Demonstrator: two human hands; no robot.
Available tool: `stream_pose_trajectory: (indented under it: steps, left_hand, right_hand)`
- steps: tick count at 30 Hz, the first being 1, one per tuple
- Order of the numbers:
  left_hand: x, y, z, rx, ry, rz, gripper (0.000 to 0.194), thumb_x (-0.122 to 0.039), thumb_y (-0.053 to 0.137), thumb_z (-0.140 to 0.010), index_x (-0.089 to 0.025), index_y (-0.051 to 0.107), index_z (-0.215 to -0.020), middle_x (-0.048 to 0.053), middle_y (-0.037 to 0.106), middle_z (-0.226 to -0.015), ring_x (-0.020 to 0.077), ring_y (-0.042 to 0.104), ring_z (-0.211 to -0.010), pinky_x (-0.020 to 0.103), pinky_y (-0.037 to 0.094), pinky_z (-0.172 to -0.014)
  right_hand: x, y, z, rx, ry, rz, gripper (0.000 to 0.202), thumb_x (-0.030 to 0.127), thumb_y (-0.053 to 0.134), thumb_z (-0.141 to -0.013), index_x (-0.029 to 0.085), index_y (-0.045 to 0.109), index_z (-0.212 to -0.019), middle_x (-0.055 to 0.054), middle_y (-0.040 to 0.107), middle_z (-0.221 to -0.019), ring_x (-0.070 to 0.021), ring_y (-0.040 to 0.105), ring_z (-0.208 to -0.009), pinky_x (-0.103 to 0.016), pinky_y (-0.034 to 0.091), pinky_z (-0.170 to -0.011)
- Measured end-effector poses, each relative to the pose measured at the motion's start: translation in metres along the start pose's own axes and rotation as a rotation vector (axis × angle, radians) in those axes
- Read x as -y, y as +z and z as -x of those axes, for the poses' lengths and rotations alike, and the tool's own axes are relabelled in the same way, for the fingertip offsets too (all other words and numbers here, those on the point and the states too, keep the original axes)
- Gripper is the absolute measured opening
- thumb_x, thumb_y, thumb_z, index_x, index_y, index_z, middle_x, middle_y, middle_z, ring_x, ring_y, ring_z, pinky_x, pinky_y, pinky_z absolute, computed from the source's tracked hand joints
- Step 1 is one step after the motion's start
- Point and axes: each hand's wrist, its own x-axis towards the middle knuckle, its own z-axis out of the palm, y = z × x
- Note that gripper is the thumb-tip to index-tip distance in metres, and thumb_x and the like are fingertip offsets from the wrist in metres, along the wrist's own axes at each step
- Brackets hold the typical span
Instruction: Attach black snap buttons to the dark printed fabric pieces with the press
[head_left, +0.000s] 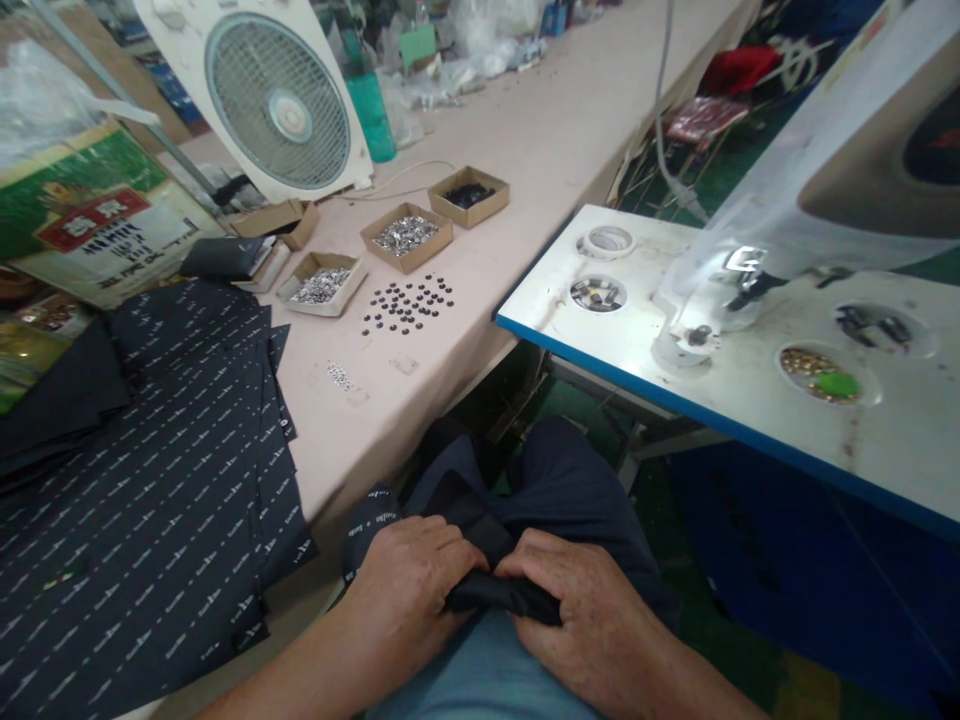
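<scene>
Evidently the cloth [501, 594] is being gathered or folded: it lies bunched over the lap, off the near edge of the table [465, 345]. The left hand [416, 570] and right hand [581, 595] each pinch one end between thumb and curled fingers, a short stretch showing between. Black caps [392, 309] lie between the boxes [406, 240] and that edge. Shifting the fold calls for firm, even pinches at both ends.

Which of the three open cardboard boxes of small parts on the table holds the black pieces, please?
The rightmost box: its pieces look black, whereas the middle box and the left box both hold silvery ones.
</scene>
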Motion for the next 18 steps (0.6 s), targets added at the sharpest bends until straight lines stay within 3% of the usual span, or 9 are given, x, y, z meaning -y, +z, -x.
stream_pose_trajectory:
  steps: [9, 14, 18]
  left_hand:
    - [0.006, 0.023, 0.009, 0.111, -0.101, 0.149, 0.005, -0.016, 0.066, -0.086, -0.02, 0.064, -0.087, 0.0, 0.061, -0.079, 0.0164, 0.057, -0.075, 0.028, 0.032, -0.064]
    - [0.006, 0.028, 0.017, 0.136, -0.103, 0.145, 0.011, -0.014, 0.063, -0.085, -0.021, 0.063, -0.093, 0.0, 0.061, -0.083, 0.0176, 0.057, -0.079, 0.03, 0.033, -0.068]
    - [0.002, 0.028, 0.021, 0.129, -0.091, 0.105, 0.014, -0.012, 0.063, -0.081, -0.021, 0.06, -0.091, 0.0, 0.06, -0.083, 0.0179, 0.055, -0.078, 0.031, 0.034, -0.068]
  right_hand:
    - [-0.006, 0.001, 0.0, 0.116, 0.064, -0.031, 0.028, 0.002, 0.054, -0.068, 0.019, 0.071, -0.08, 0.001, 0.065, -0.083, -0.0129, 0.058, -0.077, -0.022, 0.039, -0.069]
    - [-0.006, -0.011, -0.003, 0.258, 0.097, -0.139, 0.007, 0.021, 0.066, -0.079, 0.018, 0.071, -0.084, 0.0, 0.065, -0.083, -0.0148, 0.059, -0.077, -0.023, 0.04, -0.069]
    - [-0.01, -0.019, -0.008, 0.37, 0.066, -0.245, 0.035, 0.045, 0.056, -0.094, 0.016, 0.068, -0.079, -0.002, 0.063, -0.078, -0.0157, 0.056, -0.074, -0.025, 0.041, -0.069]
